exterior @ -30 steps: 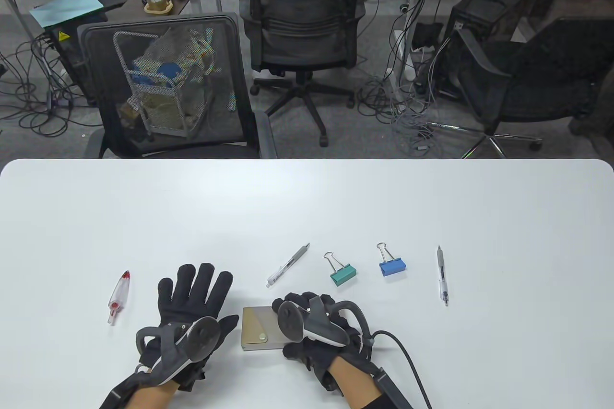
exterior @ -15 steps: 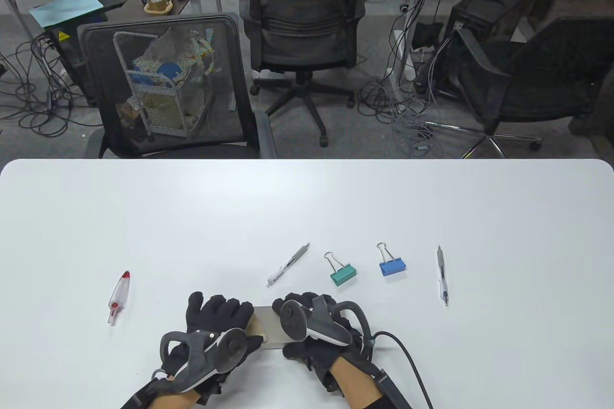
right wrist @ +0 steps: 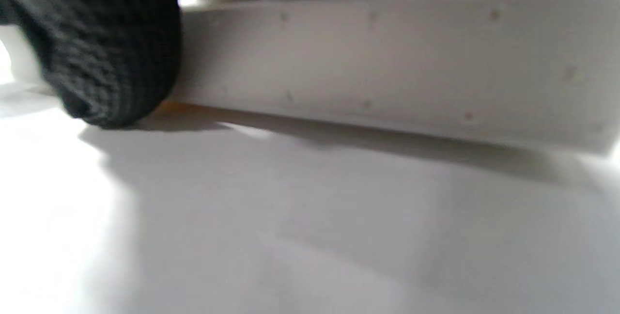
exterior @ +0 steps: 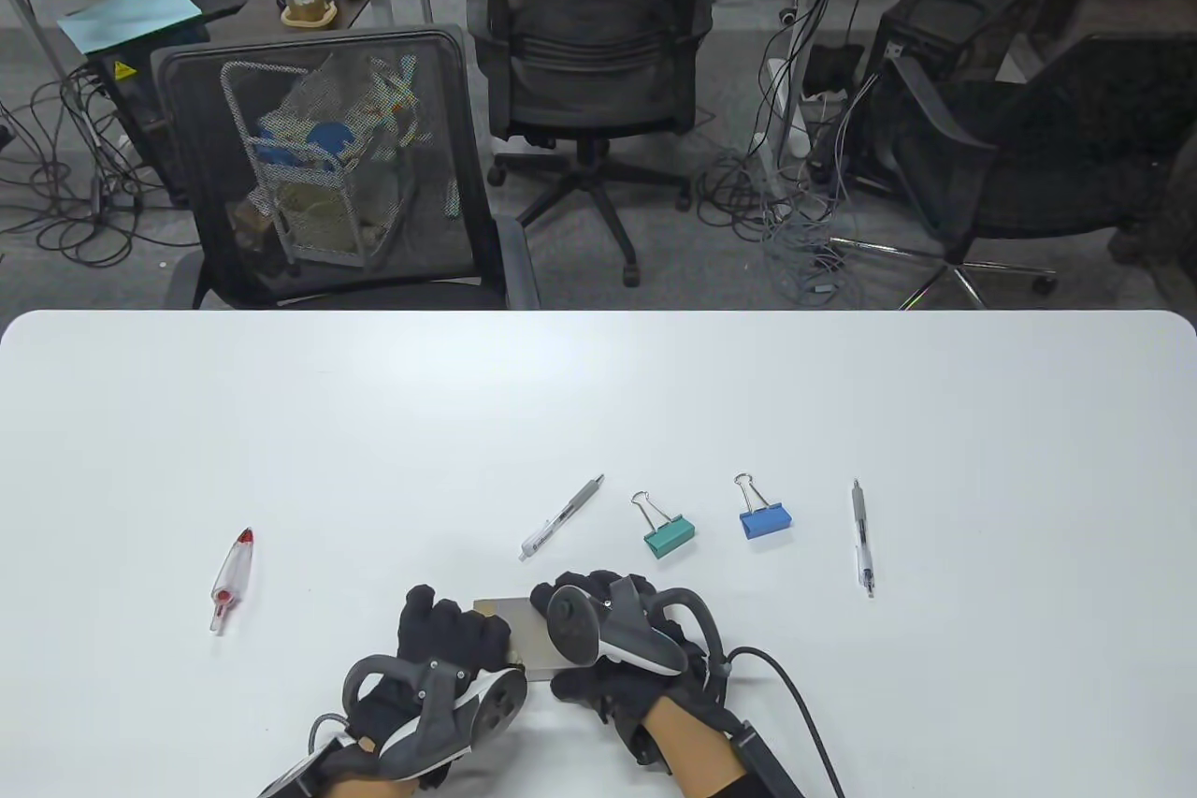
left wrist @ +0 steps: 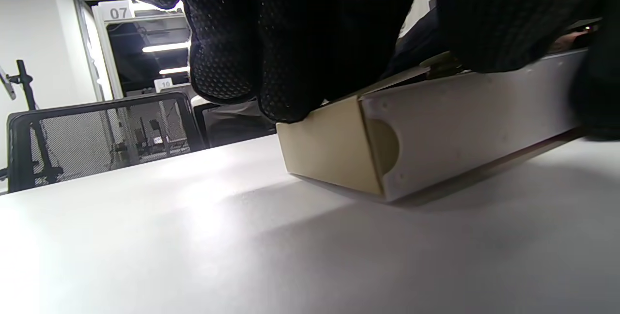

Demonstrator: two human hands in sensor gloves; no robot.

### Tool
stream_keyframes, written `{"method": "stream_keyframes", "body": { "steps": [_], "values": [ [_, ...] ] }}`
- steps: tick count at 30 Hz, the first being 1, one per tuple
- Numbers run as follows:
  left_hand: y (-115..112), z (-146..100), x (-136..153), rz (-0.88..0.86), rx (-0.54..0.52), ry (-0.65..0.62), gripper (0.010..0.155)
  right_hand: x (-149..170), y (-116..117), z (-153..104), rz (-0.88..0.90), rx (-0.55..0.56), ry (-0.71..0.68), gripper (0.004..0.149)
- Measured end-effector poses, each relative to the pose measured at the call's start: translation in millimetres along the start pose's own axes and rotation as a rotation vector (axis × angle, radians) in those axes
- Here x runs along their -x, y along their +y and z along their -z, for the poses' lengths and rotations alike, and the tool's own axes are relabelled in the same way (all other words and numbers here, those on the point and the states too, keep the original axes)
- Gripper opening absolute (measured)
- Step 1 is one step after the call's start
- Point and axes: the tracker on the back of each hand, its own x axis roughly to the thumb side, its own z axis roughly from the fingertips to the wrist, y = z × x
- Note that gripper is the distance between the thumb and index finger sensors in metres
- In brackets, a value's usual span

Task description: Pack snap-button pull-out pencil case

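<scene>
The beige and grey pencil case (exterior: 528, 639) lies near the table's front edge between my two hands. My left hand (exterior: 458, 634) grips its left end, with the fingers curled over the top. In the left wrist view the fingers (left wrist: 290, 38) press down on the top of the case (left wrist: 436, 125) near the end that has a half-round notch. My right hand (exterior: 598, 625) grips the right end. In the right wrist view one finger (right wrist: 106, 52) rests against the long side of the case (right wrist: 387, 57). The snap button is hidden under my left hand.
Beyond the case lie a white pen (exterior: 562, 517), a teal binder clip (exterior: 666, 533), a blue binder clip (exterior: 765, 517) and a second pen (exterior: 862, 536). A clear red-tipped item (exterior: 232, 578) lies to the left. Office chairs stand behind the table's far edge (exterior: 598, 313).
My left hand lay flat and open on the table left of the case. It has moved right and closed over the case's left end, covering the snap button. My right hand has stayed on the right end.
</scene>
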Motion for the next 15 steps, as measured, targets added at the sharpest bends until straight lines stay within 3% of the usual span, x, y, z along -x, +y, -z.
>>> {"method": "stream_keyframes", "body": {
  "steps": [7,13,14,15],
  "values": [
    [-0.4,-4.0,-15.3,0.145,-0.069,-0.073,0.059,0.5,0.4,-0.1,-0.001,0.005,-0.003,0.088],
    [0.4,-4.5,-20.2,0.176,-0.075,-0.082,0.057,0.8,0.7,-0.2,0.001,0.003,-0.002,0.088],
    [0.8,-5.7,-16.8,0.166,-0.159,-0.032,0.053,0.9,0.9,-0.4,-0.002,0.004,-0.003,0.087],
    [1.8,-0.6,-13.8,0.13,-0.139,-0.062,0.054,1.2,1.1,-0.6,0.002,0.006,-0.005,0.087]
  ]
}}
